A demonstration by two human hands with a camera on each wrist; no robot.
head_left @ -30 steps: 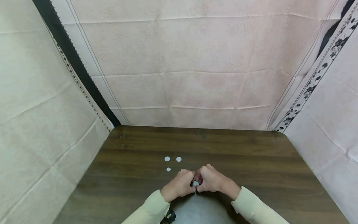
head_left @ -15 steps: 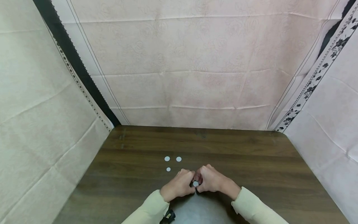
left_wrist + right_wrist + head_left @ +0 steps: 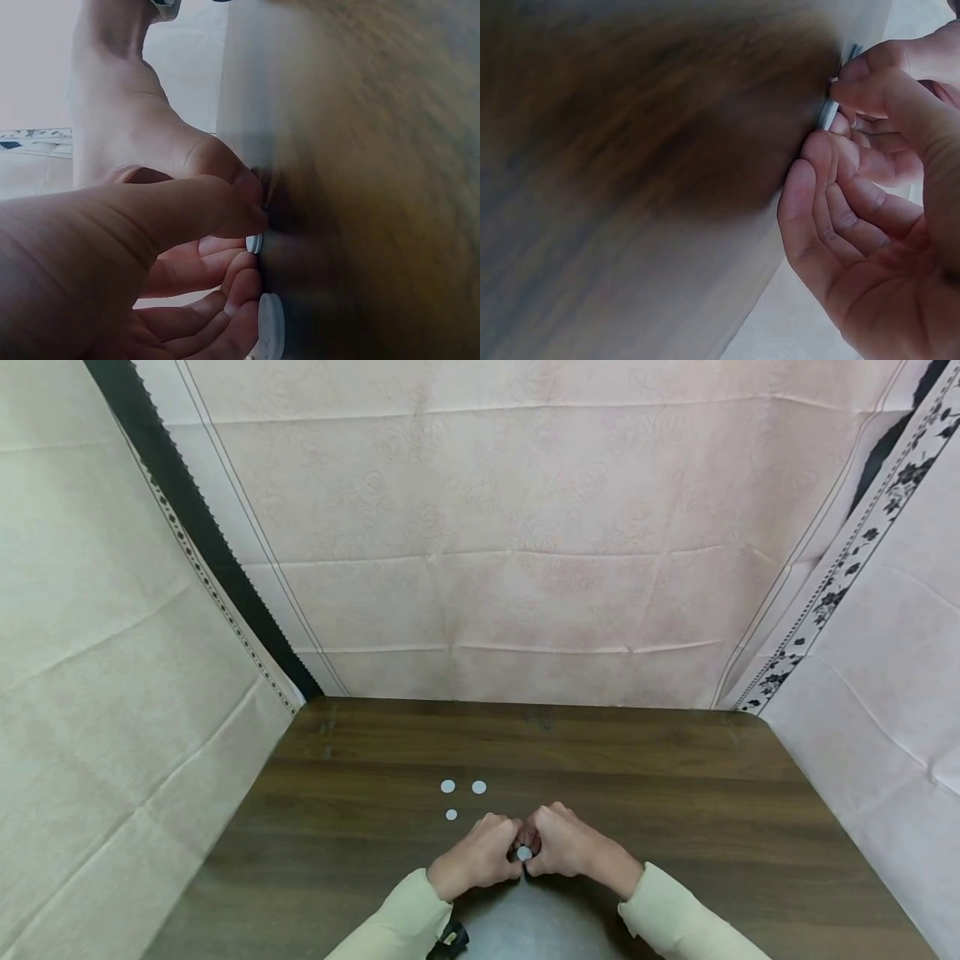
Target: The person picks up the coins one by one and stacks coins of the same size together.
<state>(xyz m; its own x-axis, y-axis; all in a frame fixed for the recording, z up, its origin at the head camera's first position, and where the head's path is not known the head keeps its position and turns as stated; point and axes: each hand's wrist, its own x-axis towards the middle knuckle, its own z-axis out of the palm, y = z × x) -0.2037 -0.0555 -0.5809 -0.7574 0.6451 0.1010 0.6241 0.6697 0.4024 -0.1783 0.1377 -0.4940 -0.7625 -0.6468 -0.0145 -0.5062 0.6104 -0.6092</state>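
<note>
Both hands meet knuckle to knuckle low over the wooden table, around a small white disc [image 3: 524, 853]. My left hand [image 3: 483, 860] comes in from the left, its thumb and curled fingers at the disc's near and far edges. From the other side my right hand [image 3: 566, 843] does the same, thumb tip beside the left thumb. In the left wrist view this disc [image 3: 255, 243] shows between the thumb tips and the fingertips, partly covered. The right wrist view shows the disc [image 3: 829, 112] edge-on, close to the tabletop, bordered by fingertips of both hands.
Beyond the left hand, three more white discs lie flat on the brown wooden table [image 3: 637, 760]: a back left disc [image 3: 447, 787], a back right disc [image 3: 478, 787] and a smaller front one [image 3: 451, 815]. Pale cloth [image 3: 510, 527] hangs behind the table and at both sides.
</note>
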